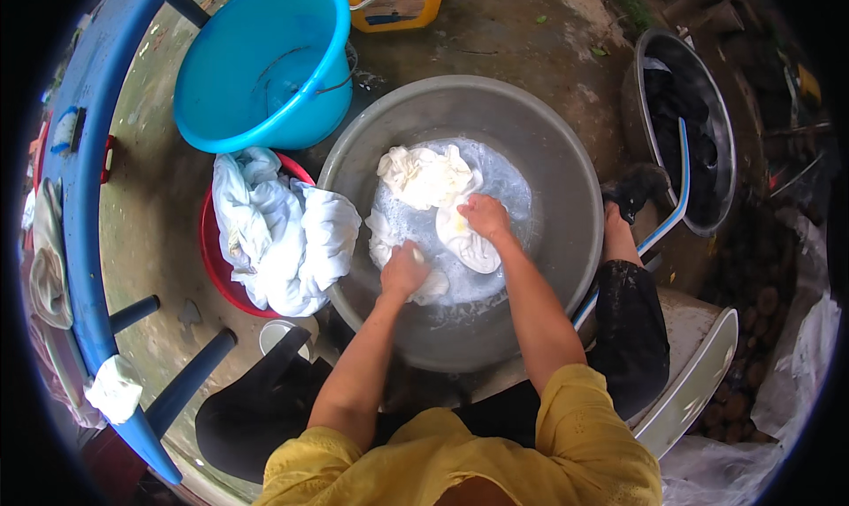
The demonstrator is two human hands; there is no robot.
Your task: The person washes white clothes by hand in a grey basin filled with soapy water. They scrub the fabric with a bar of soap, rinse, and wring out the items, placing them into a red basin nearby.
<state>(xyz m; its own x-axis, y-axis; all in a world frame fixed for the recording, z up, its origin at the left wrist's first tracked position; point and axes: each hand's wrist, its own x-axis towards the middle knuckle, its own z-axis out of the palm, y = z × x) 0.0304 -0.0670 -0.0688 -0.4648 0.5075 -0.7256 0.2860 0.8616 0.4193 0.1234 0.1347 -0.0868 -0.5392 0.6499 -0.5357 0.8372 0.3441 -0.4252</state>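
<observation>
A wide grey basin point(557, 141) stands before me with cloudy, sudsy water point(501, 164) in its bottom. My left hand point(403, 270) is closed on a wet white cloth point(379, 235), parts of which show on both sides of the fist. Something pale pokes out by the thumb, too small to make out. With bent fingers my right hand point(487, 216) grips the upper part of another white cloth point(467, 250), which has a faint yellowish patch. Beyond both hands, a crumpled cream-white cloth point(424, 174) lies in the water.
Left of the basin, a red tub point(211, 254) holds heaped pale laundry point(278, 234), partly against the basin's rim. A blue bucket point(265, 61) stands behind it. Dark cloth point(676, 108) fills a metal basin point(726, 148) at right. A blue bench point(83, 194) runs along the left.
</observation>
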